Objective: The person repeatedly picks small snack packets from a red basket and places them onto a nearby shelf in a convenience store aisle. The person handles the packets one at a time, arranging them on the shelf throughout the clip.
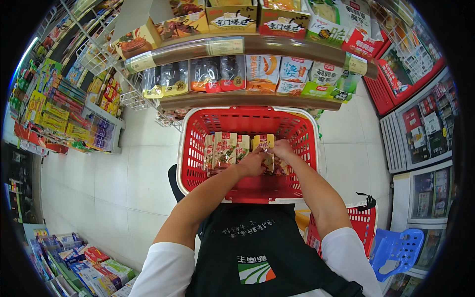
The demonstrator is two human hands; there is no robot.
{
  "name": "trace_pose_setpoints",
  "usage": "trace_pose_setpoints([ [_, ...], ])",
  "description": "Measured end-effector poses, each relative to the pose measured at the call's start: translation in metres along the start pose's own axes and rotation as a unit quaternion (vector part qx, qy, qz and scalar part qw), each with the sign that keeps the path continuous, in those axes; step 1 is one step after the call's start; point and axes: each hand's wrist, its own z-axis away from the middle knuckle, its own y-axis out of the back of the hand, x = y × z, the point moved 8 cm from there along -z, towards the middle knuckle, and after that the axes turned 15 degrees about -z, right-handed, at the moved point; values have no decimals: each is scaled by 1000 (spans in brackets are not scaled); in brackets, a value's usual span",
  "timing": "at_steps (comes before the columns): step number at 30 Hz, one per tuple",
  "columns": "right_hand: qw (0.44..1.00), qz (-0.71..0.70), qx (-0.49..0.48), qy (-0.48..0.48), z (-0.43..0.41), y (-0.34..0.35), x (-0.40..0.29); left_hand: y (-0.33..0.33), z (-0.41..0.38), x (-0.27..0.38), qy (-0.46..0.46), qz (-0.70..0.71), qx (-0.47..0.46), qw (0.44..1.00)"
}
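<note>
A red plastic shopping basket (pixel 248 189) with a white rim is in front of my body, and both my hands reach down into it. Foil snack packets with red print (pixel 225 150) stand upright in a row in its left half. To their right is a yellow snack packet (pixel 263 139), also upright. My left hand (pixel 254 162) lies across its lower front, fingers pointing right; whether they grip it is unclear. Curled at the packet's right edge, my right hand (pixel 282 150) holds it there. More packets (pixel 281 167) sit below my right hand, partly hidden.
Just beyond the basket rises a shelf rack (pixel 237 46) of boxed snacks, with wire baskets (pixel 135 99) on its left side. A second red basket (pixel 362 222) and a blue plastic stool (pixel 399 248) stand at my right. Glass cabinets (pixel 426 128) line the right side.
</note>
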Motion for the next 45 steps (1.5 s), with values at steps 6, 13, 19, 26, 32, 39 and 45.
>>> trace_pose_setpoints([
  [6,966,187,73,164,33,-3,-44,-37,-4,-7,-19,-13,-95,995],
  [13,939,323,46,109,35,0,-43,-32,2,11,-23,-165,-99,981],
  [19,933,356,-19,49,36,-12,-42,-58,-16,-6,3,-125,-89,988],
  [26,934,346,-58,64,21,-16,-27,-60,-16,-8,10,-133,-95,986],
  [32,926,339,-59,155,-1,-1,3,-47,-11,6,-1,-122,-97,988],
  [39,937,326,-117,56,7,-10,-8,-36,1,5,6,-108,-92,990],
  [45,924,356,-78,111,24,-12,-32,-5,24,18,11,-90,-90,992],
])
